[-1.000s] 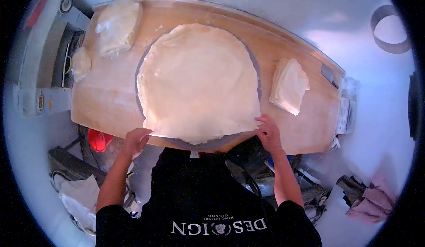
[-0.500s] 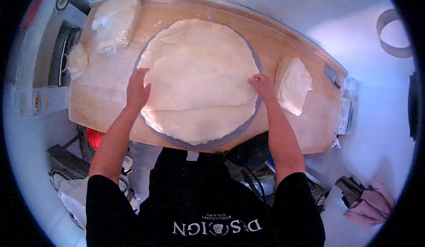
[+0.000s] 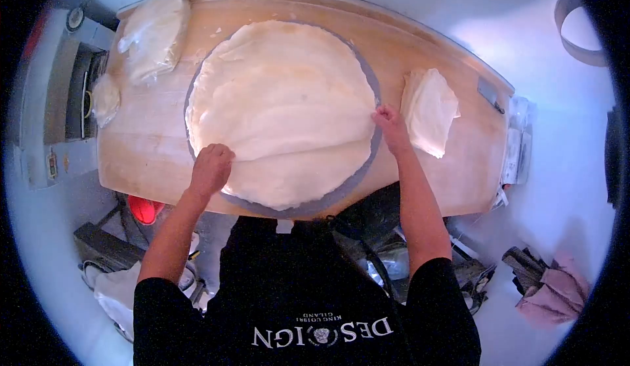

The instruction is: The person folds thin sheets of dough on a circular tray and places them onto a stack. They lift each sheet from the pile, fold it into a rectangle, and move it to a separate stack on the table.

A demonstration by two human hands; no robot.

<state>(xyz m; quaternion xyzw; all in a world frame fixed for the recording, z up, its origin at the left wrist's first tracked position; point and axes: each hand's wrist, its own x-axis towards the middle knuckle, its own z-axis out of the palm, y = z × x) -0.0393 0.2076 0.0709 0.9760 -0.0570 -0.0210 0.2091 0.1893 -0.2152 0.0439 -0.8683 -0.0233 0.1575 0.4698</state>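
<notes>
A large round sheet of pale dough (image 3: 282, 97) lies on a grey round base (image 3: 372, 80), whose rim shows around it. A crease crosses the near part of the dough. My left hand (image 3: 213, 168) is closed at the dough's lower left edge, fingers curled down on it and fingertips hidden. At the right edge my right hand (image 3: 392, 128) pinches the dough's border. To the right of that hand sits a folded stack of dough sheets (image 3: 430, 113).
The wooden table (image 3: 144, 162) has a raised back edge. On its left lie a plastic bag of dough sheets (image 3: 155, 38) and a smaller bag (image 3: 105, 100). A flat scraper (image 3: 489, 93) rests at the far right. Below are a red object (image 3: 145, 209) and a pink cloth (image 3: 554, 294).
My left hand has moved down along the dough's left edge and closed. My right hand stays at the right edge. The crease has shifted slightly upward and looks softer.
</notes>
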